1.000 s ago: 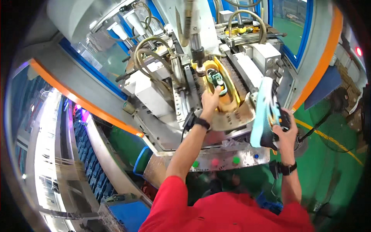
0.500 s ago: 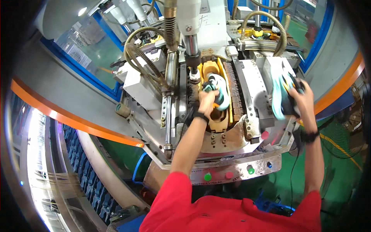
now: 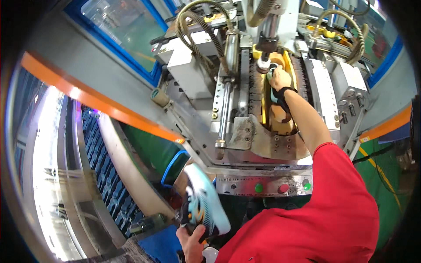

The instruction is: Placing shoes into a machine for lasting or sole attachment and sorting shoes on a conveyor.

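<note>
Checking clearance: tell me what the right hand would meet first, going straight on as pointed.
The right hand seems against the shoe in the yellow mould, so that comes first; depth is unclear.

Left rod [image 3: 225,109] gleaming, polished metal; near panel [image 3: 245,187] showing scuffed metal; shirt [image 3: 307,219] looking matt cloth; shoe sole [image 3: 215,206] appearing smooth.

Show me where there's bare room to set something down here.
The gray deck between white box and orange rim looks bare; the curved plate between trough and button panel looks mostly bare. The trough is crowded: right hand and shoe inside, piston close by.
</note>
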Demonstrator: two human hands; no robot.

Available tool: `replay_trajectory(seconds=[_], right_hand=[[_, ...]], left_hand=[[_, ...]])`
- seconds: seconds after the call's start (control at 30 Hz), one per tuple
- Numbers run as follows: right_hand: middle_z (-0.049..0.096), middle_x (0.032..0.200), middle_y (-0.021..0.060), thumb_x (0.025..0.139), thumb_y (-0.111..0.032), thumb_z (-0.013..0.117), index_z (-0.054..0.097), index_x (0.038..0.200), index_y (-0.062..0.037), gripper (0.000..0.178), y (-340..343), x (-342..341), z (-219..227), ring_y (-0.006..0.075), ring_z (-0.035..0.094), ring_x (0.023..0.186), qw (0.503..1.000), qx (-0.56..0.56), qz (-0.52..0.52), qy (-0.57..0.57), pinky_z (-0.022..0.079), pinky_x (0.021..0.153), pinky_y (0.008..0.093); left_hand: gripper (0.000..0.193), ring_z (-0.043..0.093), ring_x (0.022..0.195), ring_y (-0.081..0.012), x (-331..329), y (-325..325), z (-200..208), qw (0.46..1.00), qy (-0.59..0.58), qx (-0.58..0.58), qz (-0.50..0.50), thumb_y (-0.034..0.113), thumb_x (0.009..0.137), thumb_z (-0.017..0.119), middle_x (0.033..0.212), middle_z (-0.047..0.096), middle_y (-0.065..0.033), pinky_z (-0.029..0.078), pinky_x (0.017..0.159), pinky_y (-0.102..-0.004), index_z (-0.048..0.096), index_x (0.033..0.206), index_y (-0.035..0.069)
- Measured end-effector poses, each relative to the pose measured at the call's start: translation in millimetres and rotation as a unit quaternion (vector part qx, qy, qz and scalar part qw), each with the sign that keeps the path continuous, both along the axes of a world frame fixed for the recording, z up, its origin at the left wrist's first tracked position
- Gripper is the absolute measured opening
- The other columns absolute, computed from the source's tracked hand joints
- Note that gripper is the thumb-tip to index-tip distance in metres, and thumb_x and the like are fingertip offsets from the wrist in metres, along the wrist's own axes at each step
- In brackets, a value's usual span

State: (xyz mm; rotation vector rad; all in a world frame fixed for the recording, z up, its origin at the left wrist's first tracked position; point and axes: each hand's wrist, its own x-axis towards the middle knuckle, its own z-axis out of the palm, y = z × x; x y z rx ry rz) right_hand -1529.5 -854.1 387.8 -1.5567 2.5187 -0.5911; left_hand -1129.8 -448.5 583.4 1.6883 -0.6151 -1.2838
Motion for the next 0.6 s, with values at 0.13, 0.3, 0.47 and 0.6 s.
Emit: replay_trajectory(seconds=[0.13, 0.3, 0.47, 0.6], right_hand=[[0.063, 0.105, 0.0262, 0.078, -0.021, 0.065, 0.039, 0.128, 0.0076, 0.064, 2.7, 20.4, -0.2, 0.0404, 0.065, 0.096, 0.999, -0.025, 0.021, 0.04, 0.052, 0.085, 0.0495], [0.064, 0.093, 0.0213, 0.085, -0.011, 0.061, 0.062, 0.103, -0.0008, 0.021, 195.6, 127.7, 95.2, 0.0413, 0.061, 0.091, 0.938, -0.114, 0.307, -0.117, 0.049, 0.079, 0.0451], [0.057, 0.091, 0.0151, 0.081, -0.001, 0.06, 0.06, 0.089, -0.0033, 0.008, 319.1, 185.2, -25.2, 0.036, 0.057, 0.086, 0.83, -0.136, 0.523, -0.135, 0.047, 0.075, 0.0426], [0.056, 0.092, 0.0159, 0.08, -0.001, 0.057, 0.06, 0.091, -0.0045, 0.012, 322.2, 185.4, -141.2, 0.0361, 0.055, 0.089, 0.801, -0.063, 0.584, -0.117, 0.046, 0.077, 0.0435]], left_hand=[[0.034, 0.058, 0.08, -0.0147, 20.8, 85.4, -19.5, 0.988, -0.017, 0.024, 0.154, 0.008, 0.085, 0.065, 0.096, 0.059, -0.0046, 0.048, 0.067, -0.0282, 0.054, 0.116, 0.0], [0.038, 0.065, 0.09, -0.0202, 0.2, 143.9, -55.6, 0.959, 0.055, -0.009, 0.279, 0.011, 0.084, 0.067, 0.102, 0.063, -0.0095, 0.056, 0.075, -0.0342, 0.056, 0.117, -0.005], [0.03, 0.065, 0.09, -0.0155, -14.4, 176.1, -94.3, 0.932, 0.189, -0.019, 0.309, 0.014, 0.09, 0.066, 0.101, 0.065, -0.006, 0.055, 0.075, -0.0299, 0.059, 0.114, -0.002], [0.034, 0.064, 0.09, -0.0163, -26.8, 232.7, -115.0, 0.888, 0.237, -0.021, 0.393, 0.011, 0.088, 0.069, 0.103, 0.066, -0.0069, 0.053, 0.079, -0.0312, 0.058, 0.116, -0.005]])
